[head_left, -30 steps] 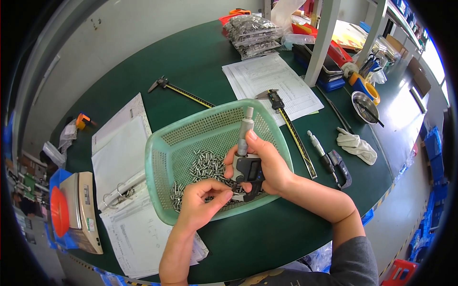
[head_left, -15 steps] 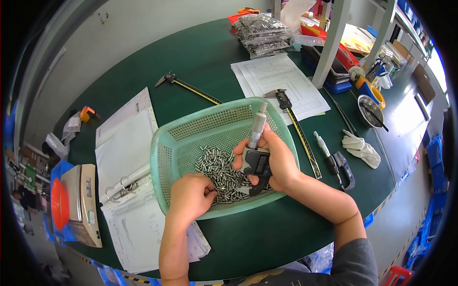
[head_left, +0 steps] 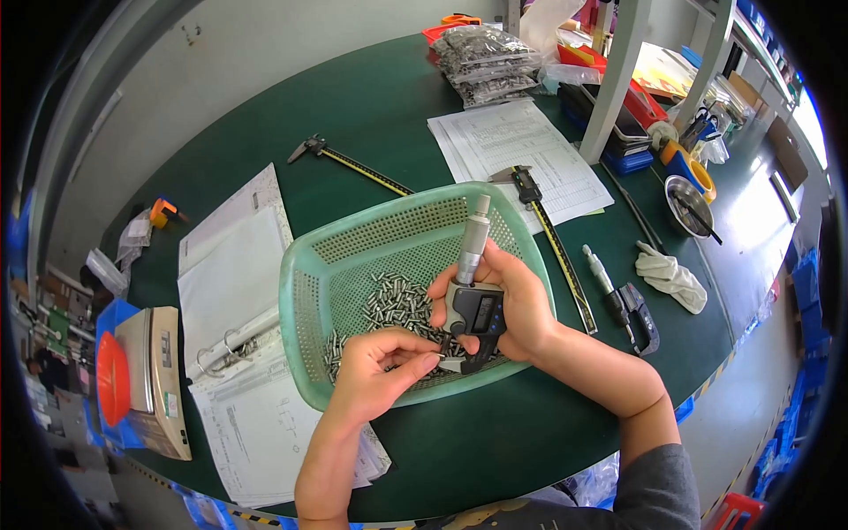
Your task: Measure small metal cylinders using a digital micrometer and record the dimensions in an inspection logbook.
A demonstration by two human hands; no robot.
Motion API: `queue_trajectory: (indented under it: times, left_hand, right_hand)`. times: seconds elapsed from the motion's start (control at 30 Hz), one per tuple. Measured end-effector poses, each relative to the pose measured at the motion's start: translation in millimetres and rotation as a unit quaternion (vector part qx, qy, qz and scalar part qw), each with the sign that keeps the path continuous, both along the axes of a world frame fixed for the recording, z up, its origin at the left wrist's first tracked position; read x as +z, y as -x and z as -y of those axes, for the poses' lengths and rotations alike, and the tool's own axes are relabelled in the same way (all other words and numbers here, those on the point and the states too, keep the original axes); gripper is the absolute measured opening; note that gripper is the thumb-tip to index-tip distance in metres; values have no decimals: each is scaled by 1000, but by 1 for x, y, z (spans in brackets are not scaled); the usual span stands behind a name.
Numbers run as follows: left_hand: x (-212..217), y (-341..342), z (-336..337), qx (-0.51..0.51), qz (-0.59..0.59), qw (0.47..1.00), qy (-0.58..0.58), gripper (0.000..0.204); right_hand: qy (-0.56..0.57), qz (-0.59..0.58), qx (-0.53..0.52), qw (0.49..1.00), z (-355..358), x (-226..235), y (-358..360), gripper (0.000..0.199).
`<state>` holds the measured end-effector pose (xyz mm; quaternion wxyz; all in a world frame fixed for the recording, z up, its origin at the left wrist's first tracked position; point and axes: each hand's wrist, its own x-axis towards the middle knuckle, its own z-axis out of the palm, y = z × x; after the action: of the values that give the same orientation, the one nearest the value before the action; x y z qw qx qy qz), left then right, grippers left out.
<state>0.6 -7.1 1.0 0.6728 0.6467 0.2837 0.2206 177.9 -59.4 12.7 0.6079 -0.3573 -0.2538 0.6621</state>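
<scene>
Right hand [head_left: 517, 305] around upright digital micrometer [head_left: 473, 296], left hand [head_left: 380, 371] pinching pin [head_left: 427, 358] at its anvil.

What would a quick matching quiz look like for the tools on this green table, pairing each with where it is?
Things:
1. digital micrometer
2. small metal pins
3. white glove
4. open ring binder

Places:
A. left of the basket
B. heaped inside the green basket
C. held in the right hand
D. on the table, far right

Pairs: 1-C, 2-B, 3-D, 4-A
</scene>
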Motion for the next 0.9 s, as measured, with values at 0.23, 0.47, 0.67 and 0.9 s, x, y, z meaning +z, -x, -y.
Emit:
queue_trajectory:
  times: [0.23, 0.47, 0.67, 0.9]
  left_hand:
    - [-4, -3, 1, 6, -6, 1000, 20, 15]
    - [-11, -4, 0, 4, 50, 998, 27, 14]
    - [-10, -4, -3, -4, 44, 999, -3, 9]
    - [-12, -4, -2, -16, 31, 999, -21, 8]
  right_hand:
    - [-4, 15, -21, 1000, 0, -3, 0, 54]
    - [-4, 62, -8, 998, 0, -5, -5, 55]
    - [-24, 34, -32, 999, 0, -4, 0, 55]
    - [-16, 32, 11, 999, 0, -2, -2, 57]
